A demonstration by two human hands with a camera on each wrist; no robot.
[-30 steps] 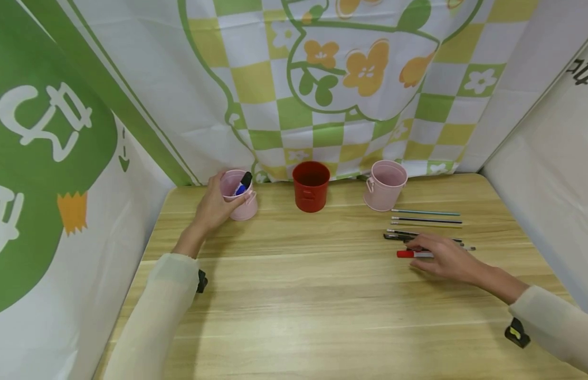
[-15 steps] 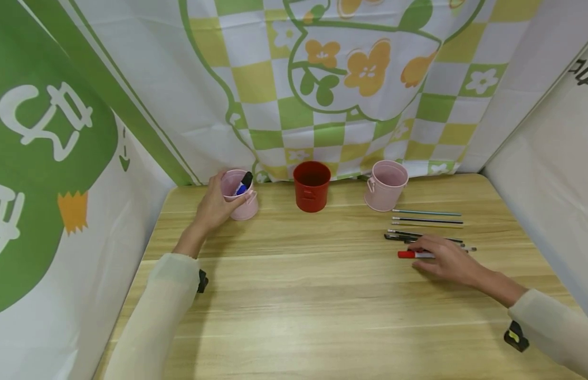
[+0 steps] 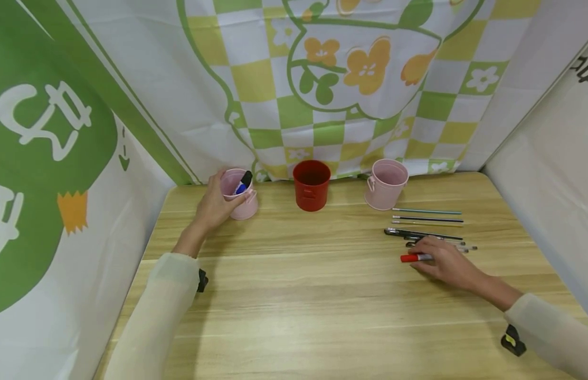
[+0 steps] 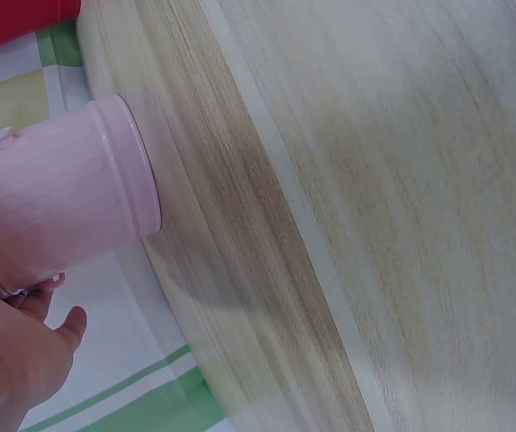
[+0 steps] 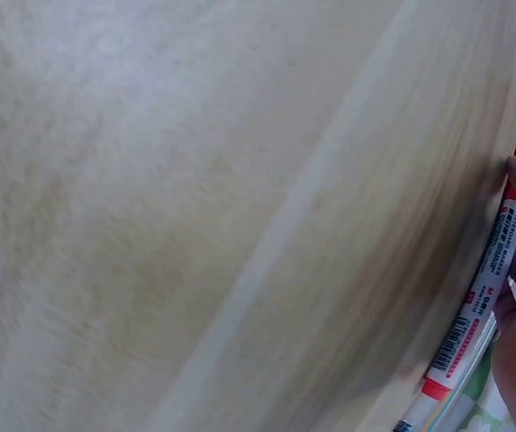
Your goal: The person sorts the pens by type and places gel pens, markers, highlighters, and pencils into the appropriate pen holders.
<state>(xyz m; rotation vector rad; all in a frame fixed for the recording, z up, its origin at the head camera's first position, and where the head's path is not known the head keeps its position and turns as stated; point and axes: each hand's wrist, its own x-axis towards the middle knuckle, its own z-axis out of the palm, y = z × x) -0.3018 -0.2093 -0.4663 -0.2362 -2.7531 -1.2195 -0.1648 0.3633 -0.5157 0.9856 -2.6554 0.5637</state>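
My left hand (image 3: 215, 207) grips the left pink bucket (image 3: 244, 211) at its rim, thumb on the near side. Inside it lean markers, with a black cap (image 3: 247, 178) and a blue one (image 3: 241, 188) showing. In the left wrist view that pink bucket (image 4: 68, 193) appears sideways. My right hand (image 3: 449, 265) pinches a red-capped whiteboard marker (image 3: 410, 258), low over the table. Printed text shows on the white barrel of this marker (image 5: 484, 286) in the right wrist view. Just behind the fingers lie several black and clear pens (image 3: 397, 233), partly hidden by the hand.
A red bucket (image 3: 311, 190) stands at the middle of the back edge, with another pink bucket (image 3: 386, 189) to its right. Pencils (image 3: 427, 212) lie in a row in front of that bucket. Patterned cloth (image 3: 365, 68) hangs behind the wooden table (image 3: 294, 306).
My right hand has drawn the red marker slightly toward me, away from the pens. Some black pens have shifted a little. The left hand stays on its bucket.
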